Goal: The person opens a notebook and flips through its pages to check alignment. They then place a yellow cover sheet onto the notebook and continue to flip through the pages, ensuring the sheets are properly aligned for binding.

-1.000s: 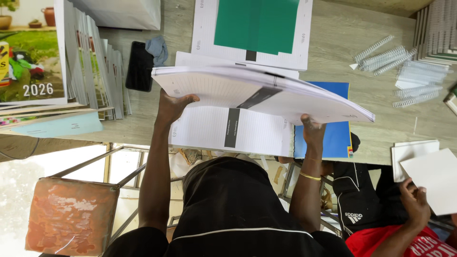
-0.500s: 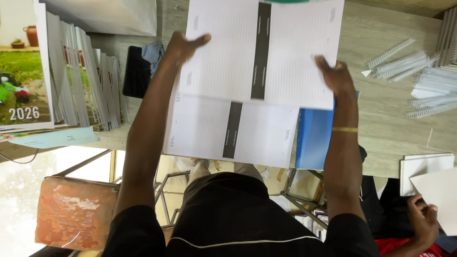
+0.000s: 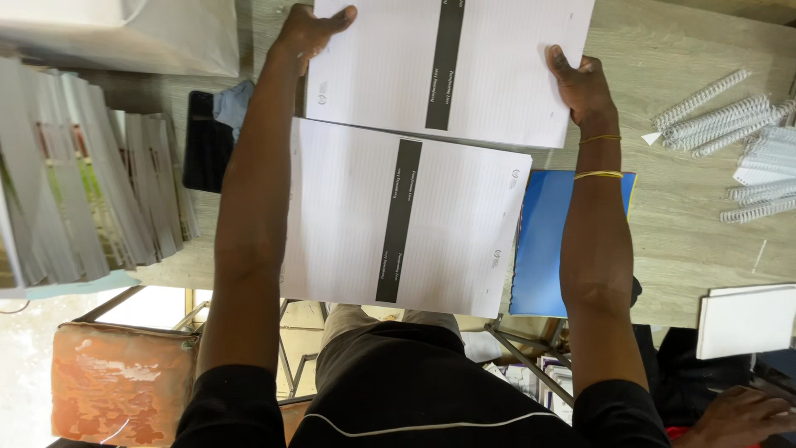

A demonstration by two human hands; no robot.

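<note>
Pale wood-grain tabletop [image 3: 663,207] runs across the view, crowded with paper goods. Nearest the person, a white ruled stack with a dark centre band [image 3: 398,220] overhangs the table's near edge, with a blue plastic cover sheet [image 3: 543,241] just beside it. Farther out, the left hand [image 3: 305,33] and right hand [image 3: 580,83] each grip a side edge of a second white ruled stack with a dark band [image 3: 452,66], fingers curled over the sheets, thumbs on top. White spiral binding coils [image 3: 713,108] lie to the right; a black phone [image 3: 207,141] lies to the left. Judging by this, uneven pressure could fan the far stack out of square, and a nudge could tip the overhanging one off. Half a second ago the far stack was lifted and tilted; now it lies flat, farther away.
</note>
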